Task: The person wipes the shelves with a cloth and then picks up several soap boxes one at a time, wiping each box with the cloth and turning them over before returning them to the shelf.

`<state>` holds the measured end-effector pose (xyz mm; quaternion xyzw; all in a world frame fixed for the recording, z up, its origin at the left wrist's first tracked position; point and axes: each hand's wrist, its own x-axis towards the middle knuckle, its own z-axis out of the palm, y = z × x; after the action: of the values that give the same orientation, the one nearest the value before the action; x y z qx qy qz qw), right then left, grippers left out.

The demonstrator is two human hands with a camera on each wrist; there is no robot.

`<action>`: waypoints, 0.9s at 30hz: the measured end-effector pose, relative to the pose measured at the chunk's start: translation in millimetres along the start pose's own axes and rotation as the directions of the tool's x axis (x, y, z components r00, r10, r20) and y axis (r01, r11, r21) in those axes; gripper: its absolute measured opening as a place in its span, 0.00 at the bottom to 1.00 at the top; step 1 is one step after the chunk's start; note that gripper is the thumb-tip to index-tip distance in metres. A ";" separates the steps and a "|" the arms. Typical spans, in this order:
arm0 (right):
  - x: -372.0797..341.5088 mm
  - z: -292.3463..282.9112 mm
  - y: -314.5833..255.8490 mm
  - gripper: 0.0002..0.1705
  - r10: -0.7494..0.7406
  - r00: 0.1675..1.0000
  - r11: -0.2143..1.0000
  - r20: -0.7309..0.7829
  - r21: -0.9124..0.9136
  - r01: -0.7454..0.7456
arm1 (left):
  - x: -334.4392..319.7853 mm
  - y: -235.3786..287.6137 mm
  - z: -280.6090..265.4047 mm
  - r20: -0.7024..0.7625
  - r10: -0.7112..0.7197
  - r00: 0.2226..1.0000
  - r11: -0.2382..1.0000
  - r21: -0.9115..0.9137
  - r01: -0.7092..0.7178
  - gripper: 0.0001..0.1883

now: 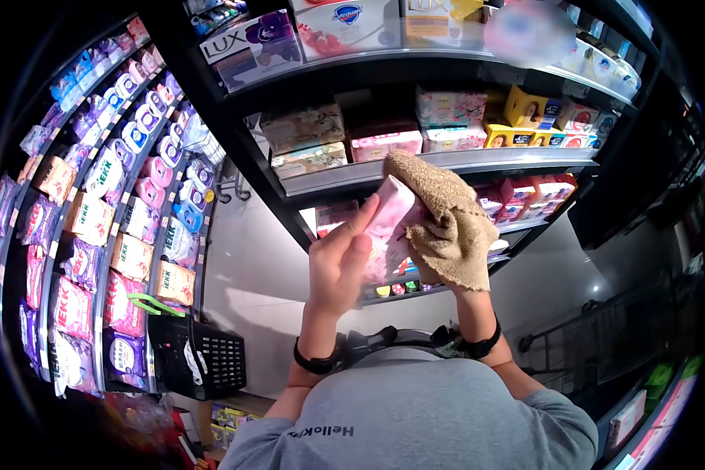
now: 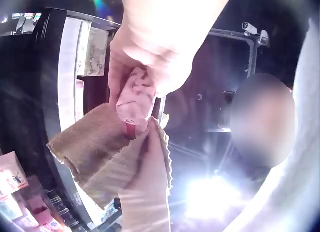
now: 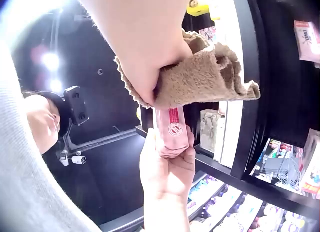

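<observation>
Head view: ahead at 12 o'clock, my left hand (image 1: 339, 258) grips the pink pack (image 1: 392, 213); at its 3 o'clock, my right hand (image 3: 150, 67) clutches the tan cloth (image 1: 450, 215). Probably wiping; next calls for turning the pack.

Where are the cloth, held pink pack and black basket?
Cloth (image 1: 450, 215), head view: its folded middle.
Held pink pack (image 3: 172, 131), right wrist view: the face with a round logo.
Black basket (image 1: 223, 362), head view: its slatted side.
</observation>
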<state>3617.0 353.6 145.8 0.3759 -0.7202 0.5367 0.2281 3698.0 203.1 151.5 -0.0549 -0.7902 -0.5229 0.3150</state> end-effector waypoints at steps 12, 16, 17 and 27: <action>-9.6 21.7 28.6 0.33 0.417 0.884 0.844 0.214 0.269 -0.463 | 4.7 -35.8 7.2 0.066 -0.050 0.997 0.880 -0.468 0.075 0.29; -9.9 29.6 18.6 0.38 0.394 0.902 0.712 0.174 0.563 -0.420 | 5.1 -51.9 7.5 0.203 0.125 0.971 0.908 -0.419 -0.029 0.37; -6.1 29.3 14.8 0.39 0.437 0.873 0.636 0.217 0.612 -0.470 | 5.5 -49.1 7.3 0.200 0.159 0.967 0.915 -0.397 -0.069 0.37; -13.9 31.6 29.6 0.21 0.484 0.875 0.650 -0.007 0.672 -0.354 | 7.3 -38.9 13.7 0.325 -0.133 0.936 0.924 -0.300 0.235 0.26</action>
<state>3604.5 332.1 107.7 0.2022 -0.5299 0.8234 0.0179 3670.0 195.7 121.3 -0.1105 -0.7298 -0.6626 0.1271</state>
